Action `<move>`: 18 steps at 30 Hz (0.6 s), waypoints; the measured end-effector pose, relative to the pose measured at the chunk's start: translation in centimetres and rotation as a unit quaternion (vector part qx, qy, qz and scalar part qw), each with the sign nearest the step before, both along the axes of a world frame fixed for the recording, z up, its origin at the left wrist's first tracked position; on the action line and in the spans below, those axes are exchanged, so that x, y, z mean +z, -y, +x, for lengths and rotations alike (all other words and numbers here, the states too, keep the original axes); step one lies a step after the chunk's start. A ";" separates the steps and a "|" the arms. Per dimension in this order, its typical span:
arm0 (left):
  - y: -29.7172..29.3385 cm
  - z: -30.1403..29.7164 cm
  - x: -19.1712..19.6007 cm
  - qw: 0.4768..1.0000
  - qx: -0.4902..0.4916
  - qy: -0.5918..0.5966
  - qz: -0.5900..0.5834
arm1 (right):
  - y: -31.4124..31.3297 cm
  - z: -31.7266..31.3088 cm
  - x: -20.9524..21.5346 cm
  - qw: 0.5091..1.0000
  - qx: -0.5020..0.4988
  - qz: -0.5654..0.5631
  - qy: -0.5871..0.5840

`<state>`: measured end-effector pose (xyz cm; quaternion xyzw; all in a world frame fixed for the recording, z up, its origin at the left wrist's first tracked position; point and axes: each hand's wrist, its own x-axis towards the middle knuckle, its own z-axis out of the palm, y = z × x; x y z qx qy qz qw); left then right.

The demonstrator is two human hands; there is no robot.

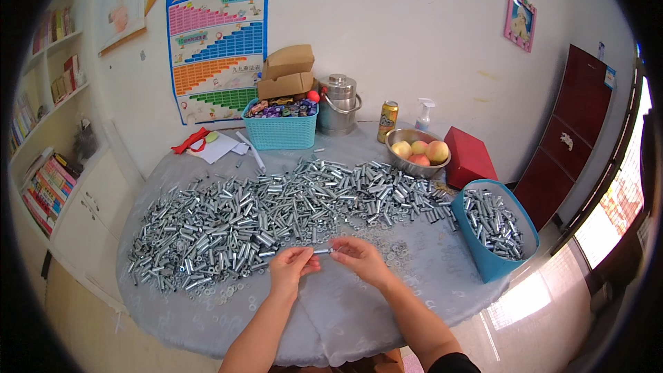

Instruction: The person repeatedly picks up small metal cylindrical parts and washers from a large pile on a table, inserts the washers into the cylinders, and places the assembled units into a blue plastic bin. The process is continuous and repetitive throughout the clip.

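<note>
My left hand [291,267] and my right hand [357,257] meet over the near middle of a round table covered in a grey cloth [359,304]. Between their fingertips they hold one small silver metal sleeve [322,251], lying level. Just beyond my hands spreads a wide heap of the same silver metal sleeves [269,214], reaching from the table's left side to its right. Small flat washers [397,249] lie scattered on the cloth near my right hand.
A blue bin [492,262] at the right edge holds several finished sleeves. At the back stand a teal basket [280,131], cardboard boxes, a steel pot [338,103], a drink can, a spray bottle, a steel bowl of peaches [416,152] and a red box [468,157]. Shelves stand left.
</note>
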<state>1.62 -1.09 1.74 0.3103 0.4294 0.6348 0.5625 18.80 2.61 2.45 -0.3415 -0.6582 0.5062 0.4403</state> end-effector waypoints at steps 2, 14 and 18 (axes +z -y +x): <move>0.1 0.1 0.0 1.000 0.006 -0.006 0.009 | -0.2 -0.2 -0.3 1.000 0.014 -0.024 -0.004; 0.0 1.6 -0.3 0.986 -0.018 -0.088 0.141 | -1.4 2.3 1.4 0.998 -0.022 0.001 0.055; -0.3 0.3 -0.8 0.988 -0.003 -0.100 0.118 | -1.4 9.3 4.2 0.951 -0.271 0.109 0.100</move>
